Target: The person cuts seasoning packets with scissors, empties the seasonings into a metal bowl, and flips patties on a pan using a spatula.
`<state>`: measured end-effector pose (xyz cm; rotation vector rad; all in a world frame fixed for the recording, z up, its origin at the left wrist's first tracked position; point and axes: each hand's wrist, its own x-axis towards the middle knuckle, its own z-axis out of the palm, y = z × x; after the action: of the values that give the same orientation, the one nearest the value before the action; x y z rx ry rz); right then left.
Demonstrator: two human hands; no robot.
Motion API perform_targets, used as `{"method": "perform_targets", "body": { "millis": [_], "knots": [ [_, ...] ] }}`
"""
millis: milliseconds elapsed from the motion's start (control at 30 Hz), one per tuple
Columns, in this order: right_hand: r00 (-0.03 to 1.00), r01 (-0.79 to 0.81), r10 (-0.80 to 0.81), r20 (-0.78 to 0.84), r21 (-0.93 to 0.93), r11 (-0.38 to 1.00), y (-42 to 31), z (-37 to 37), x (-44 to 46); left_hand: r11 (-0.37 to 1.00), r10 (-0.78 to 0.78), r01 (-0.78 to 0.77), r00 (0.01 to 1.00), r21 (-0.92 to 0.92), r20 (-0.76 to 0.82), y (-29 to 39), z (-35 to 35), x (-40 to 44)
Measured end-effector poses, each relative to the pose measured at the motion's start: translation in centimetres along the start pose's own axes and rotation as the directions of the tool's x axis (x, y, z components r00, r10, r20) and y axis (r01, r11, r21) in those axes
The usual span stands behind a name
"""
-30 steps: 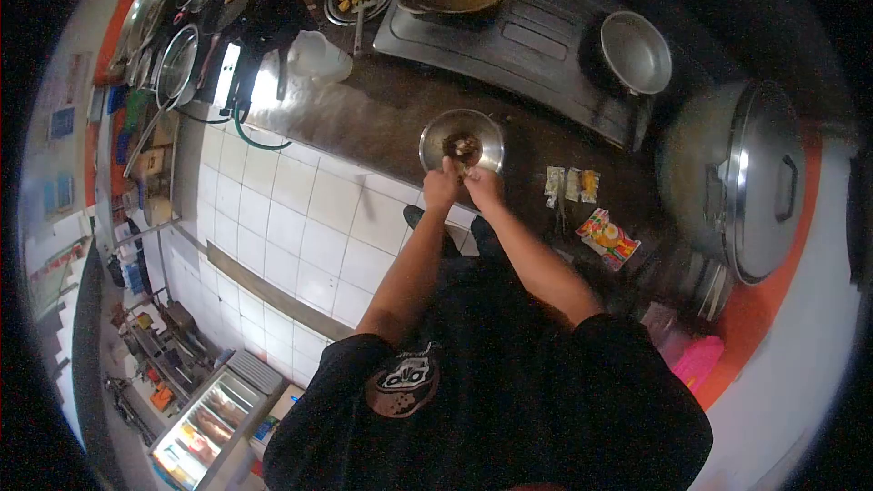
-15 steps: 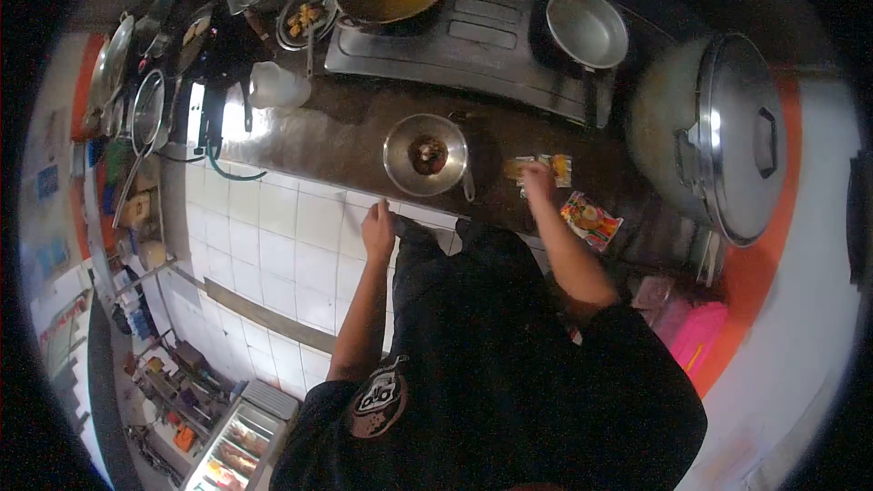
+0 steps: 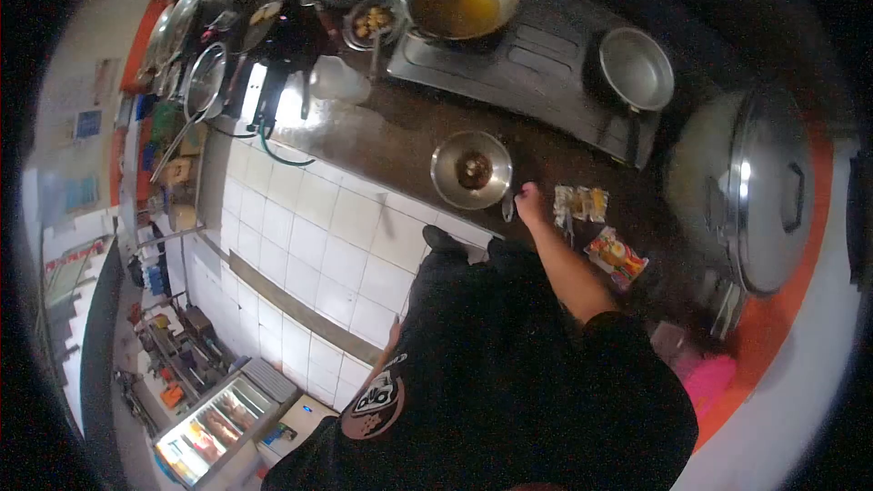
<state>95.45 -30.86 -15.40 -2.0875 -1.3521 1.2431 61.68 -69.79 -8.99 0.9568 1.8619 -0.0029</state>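
Observation:
A steel bowl (image 3: 446, 184) with dark sauce and a pale lump in it stands near the counter's front edge. At its right, beside a spoon handle (image 3: 507, 207), is my right hand (image 3: 529, 204), its fingers drawn together; what they hold, if anything, is too small to make out. Small seasoning sachets (image 3: 582, 203) lie to the right of that hand, and a colourful noodle packet (image 3: 617, 257) below them. My left arm hangs low at my side, with only a bit of forearm or wrist (image 3: 393, 338) showing; the hand's fingers are hidden.
Behind the bowl, a stove (image 3: 536, 59) carries a wok (image 3: 462, 0) with yellow liquid and an empty pan (image 3: 636, 69). A large lidded pot (image 3: 768, 191) stands at right. A plate of fried pieces (image 3: 374, 22) and a white container (image 3: 338, 80) are at back left.
Both hands have left the bowl. My right hand went to the sachets, then came back left beside the spoon handle. My left hand dropped to my side. The view has shifted.

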Motion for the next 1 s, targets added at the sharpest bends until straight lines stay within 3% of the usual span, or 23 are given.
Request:
{"method": "perform_targets", "body": {
  "millis": [100, 133, 200, 333, 367, 433, 500, 533, 567, 600, 633, 700, 767, 800, 867, 900, 967, 1000],
  "knots": [
    [0.967, -0.217, 0.222, -0.125, 0.046, 0.975, -3.3, 1.2, -1.1, 0.979, -0.178, 0.176, 0.984, -0.108, -0.013, -3.6, 1.4, -5.8],
    [0.958, -0.234, 0.211, -0.195, -0.102, 0.967, -3.2, 1.4, -0.7, 0.964, -0.225, 0.221, 0.974, -0.148, -0.013, -4.2, 2.1, -7.2],
    [0.910, -0.089, 0.098, -0.402, 0.040, 0.995, -6.1, 1.5, -1.8, 0.937, -0.283, 0.271, 0.959, -0.222, -0.023, -3.8, 2.6, -9.0],
    [0.890, 0.188, -0.121, -0.440, 0.111, 0.976, -13.9, 2.8, -3.3, 0.932, -0.259, 0.234, 0.964, -0.276, -0.055, -4.0, 3.4, -8.2],
    [0.923, 0.264, -0.178, -0.340, 0.225, 0.938, -16.8, 3.6, -3.5, 0.944, -0.226, 0.198, 0.971, -0.263, -0.083, -3.9, 2.7, -7.3],
    [0.897, 0.425, -0.346, -0.275, 0.320, 0.847, -20.1, 8.8, -0.9, 0.970, -0.158, 0.126, 0.977, -0.210, -0.144, -3.9, -0.3, -5.2],
    [0.964, 0.071, -0.233, 0.130, 0.716, 0.695, -23.7, 15.2, 3.9, 0.996, -0.070, 0.049, 0.952, -0.077, -0.298, -5.7, -6.1, -2.1],
    [0.950, -0.011, -0.195, 0.244, 0.651, 0.759, -27.2, 16.3, 5.6, 1.000, 0.004, 0.007, 0.926, 0.028, -0.378, -6.4, -9.7, -0.3],
    [0.924, -0.089, -0.146, 0.353, 0.570, 0.817, -31.0, 17.0, 6.6, 0.974, -0.196, 0.107, 0.845, -0.201, -0.498, -5.5, -14.4, 0.6],
    [0.945, -0.156, -0.031, 0.326, 0.531, 0.833, -35.0, 17.3, 6.8, 0.974, -0.190, 0.074, 0.779, -0.213, -0.598, -5.1, -18.9, 1.7],
    [0.953, -0.225, 0.083, 0.290, 0.498, 0.838, -38.5, 18.0, 7.0, 0.938, -0.233, -0.012, 0.719, -0.347, -0.655, -3.4, -23.0, 2.2],
    [0.956, -0.247, 0.126, 0.266, 0.489, 0.836, -40.4, 22.1, 12.1, 0.911, -0.276, 0.021, 0.772, -0.411, -0.573, -5.1, -28.6, 4.5],
    [0.960, -0.282, 0.230, 0.163, 0.577, 0.767, -42.3, 24.4, 14.1, 0.876, -0.189, -0.093, 0.836, -0.474, -0.514, -10.5, -30.5, 8.0],
    [0.958, -0.288, 0.229, 0.174, 0.565, 0.773, -42.8, 24.8, 15.2, 0.963, 0.129, -0.238, 0.819, -0.126, -0.560, -14.4, -30.7, 9.6],
    [0.947, -0.318, 0.245, 0.207, 0.513, 0.797, -41.9, 25.1, 17.1, 0.953, -0.156, 0.025, 0.896, -0.302, -0.416, -15.2, -32.3, 8.9],
    [0.972, -0.235, 0.201, 0.123, 0.493, 0.838, -41.4, 25.5, 17.7, 0.917, -0.188, 0.040, 0.922, -0.397, -0.339, -17.6, -32.3, 9.4],
    [0.997, 0.006, 0.005, -0.082, 0.135, 0.991, -40.6, 25.0, 19.1, 0.823, -0.227, 0.092, 0.958, -0.560, -0.176, -25.3, -30.7, 10.5],
    [0.976, 0.081, -0.094, -0.198, -0.074, 0.994, -39.8, 24.7, 20.0, 0.874, -0.050, -0.057, 0.977, -0.482, -0.207, -28.4, -30.5, 9.9]
  ]
}}
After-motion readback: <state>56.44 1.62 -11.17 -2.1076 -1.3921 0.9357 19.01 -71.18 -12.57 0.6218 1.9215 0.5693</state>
